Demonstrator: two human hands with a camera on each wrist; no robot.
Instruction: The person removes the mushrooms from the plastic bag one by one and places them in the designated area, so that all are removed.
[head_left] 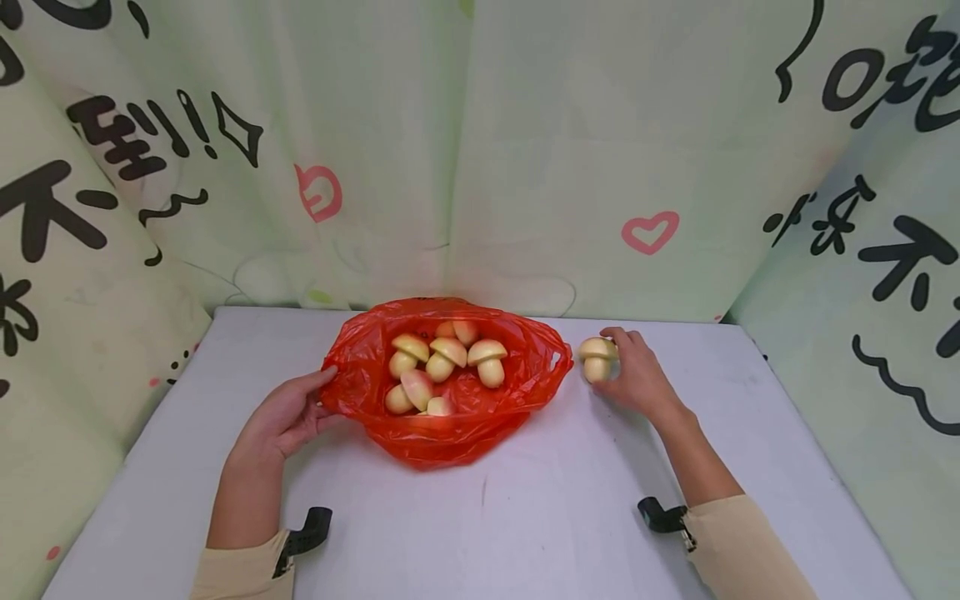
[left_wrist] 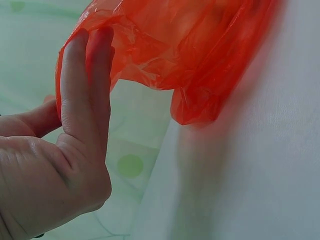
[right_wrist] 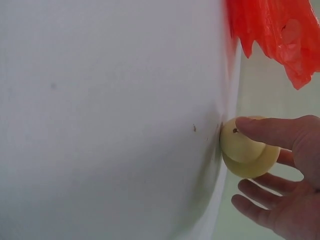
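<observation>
A red plastic bag (head_left: 457,446) lies with its mouth spread wide on the table, and several toy mushrooms (head_left: 491,374) with pale stems and yellowish or pinkish caps rest inside it. At the bag's left rim, my left hand (head_left: 288,417) pinches the thin film between thumb and fingers; the left wrist view shows its long fingers (left_wrist: 75,90) nearly straight against the plastic. Just right of the bag, my right hand (head_left: 637,375) holds one toy mushroom (head_left: 597,358) between thumb and fingers, cap up. Whether that mushroom touches the table, I cannot tell.
The white table (head_left: 480,533) ends at a pale green curtain (head_left: 540,167) printed with dark characters and pink hearts, which also hangs along both sides. A dark wrist mount (head_left: 307,532) sits at the left sleeve, another mount (head_left: 662,515) at the right one.
</observation>
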